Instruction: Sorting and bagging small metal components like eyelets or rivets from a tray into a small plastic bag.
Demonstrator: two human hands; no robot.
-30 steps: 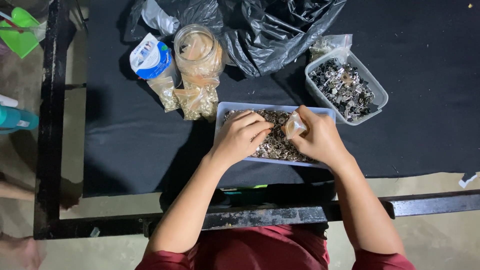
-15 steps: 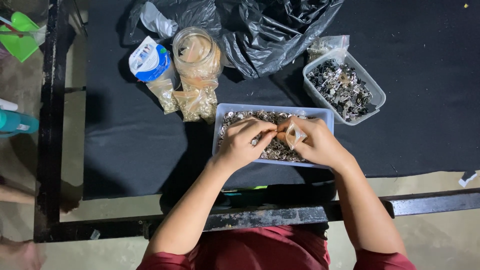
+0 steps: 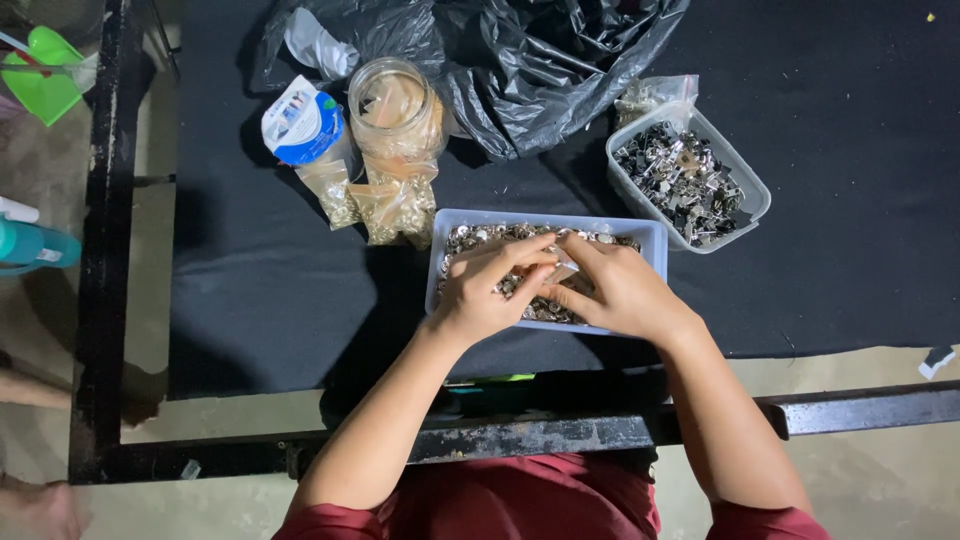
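A pale rectangular plastic tray (image 3: 450, 222) full of small silvery metal pieces sits on the black cloth in front of me. My left hand (image 3: 485, 290) rests over the tray, fingertips pinched together against a small clear plastic bag (image 3: 562, 270). My right hand (image 3: 620, 290) lies over the tray's right half and grips that same bag. The two hands touch at the fingertips. What the left fingers pinch is too small to see.
A second clear tub (image 3: 690, 180) of dark metal clips stands at the right. A glass jar (image 3: 397, 105), small filled bags (image 3: 395, 205), a blue and white lid (image 3: 300, 120) and a black plastic bag (image 3: 540, 60) lie behind. A black metal frame (image 3: 560, 435) edges the table.
Both hands have drawn together over the middle of the tray. The left fingertips now meet the small bag held in the right hand.
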